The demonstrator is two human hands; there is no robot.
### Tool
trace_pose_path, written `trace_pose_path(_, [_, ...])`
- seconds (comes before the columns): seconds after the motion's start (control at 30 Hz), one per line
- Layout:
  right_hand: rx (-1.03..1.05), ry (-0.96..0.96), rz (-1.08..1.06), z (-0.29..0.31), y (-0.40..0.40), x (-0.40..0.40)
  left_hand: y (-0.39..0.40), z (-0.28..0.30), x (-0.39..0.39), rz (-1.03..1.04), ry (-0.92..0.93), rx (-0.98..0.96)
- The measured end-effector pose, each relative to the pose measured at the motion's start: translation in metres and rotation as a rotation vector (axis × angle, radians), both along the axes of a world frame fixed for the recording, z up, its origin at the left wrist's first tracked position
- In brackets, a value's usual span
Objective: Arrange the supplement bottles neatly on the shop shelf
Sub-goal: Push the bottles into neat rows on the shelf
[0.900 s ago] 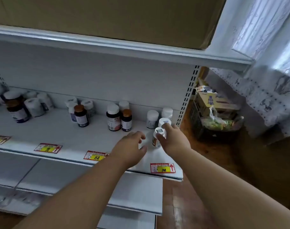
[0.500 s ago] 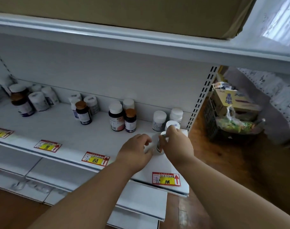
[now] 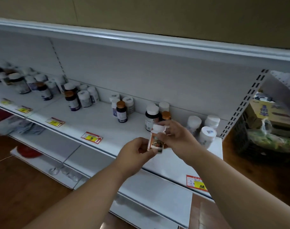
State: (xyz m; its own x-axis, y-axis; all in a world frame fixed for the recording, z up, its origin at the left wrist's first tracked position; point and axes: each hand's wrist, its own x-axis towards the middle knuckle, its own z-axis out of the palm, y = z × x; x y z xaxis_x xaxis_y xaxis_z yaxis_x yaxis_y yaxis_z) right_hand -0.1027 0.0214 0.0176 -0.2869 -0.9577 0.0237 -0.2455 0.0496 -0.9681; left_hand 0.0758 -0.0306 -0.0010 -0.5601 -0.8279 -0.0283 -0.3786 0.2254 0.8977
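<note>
Both hands hold one small white-capped supplement bottle (image 3: 156,140) with an orange pictured label, lifted just above the front of the white shelf (image 3: 94,123). My left hand (image 3: 134,152) pinches its lower left side. My right hand (image 3: 179,138) grips it from the right, fingers at the cap. Behind it stand a dark bottle with a white cap (image 3: 151,117) and an orange-capped one (image 3: 165,115). Three white bottles (image 3: 207,135) stand at the shelf's right end. More bottles stand in small groups further left (image 3: 121,111).
Price tags (image 3: 91,138) line the shelf's front edge. A lower shelf (image 3: 155,187) juts out below my arms. A cardboard box (image 3: 157,14) sits on the shelf above. To the right, a crate with boxes and bags (image 3: 266,129) stands on the wooden floor.
The bottle has come up off the shelf, and both hands now hold it toward me. My view has swung left and down, showing more of the shelf's left part.
</note>
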Motion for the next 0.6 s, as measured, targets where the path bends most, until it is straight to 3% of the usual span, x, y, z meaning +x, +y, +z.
trace_pose_path(0.2, [-0.018, 0.093, -0.07, -0.002, -0.028, 0.085, -0.024, -0.006, 0.105, -0.002, -0.021, 0.018])
trace_pose_path(0.37, [-0.071, 0.008, -0.019, -0.005, -0.052, 0.177, -0.048, -0.004, 0.196, -0.006, -0.079, -0.076])
trace_pose_path(0.6, [-0.112, 0.101, 0.019, -0.001, -0.108, 0.281, -0.103, -0.002, 0.293, 0.036, -0.104, -0.192])
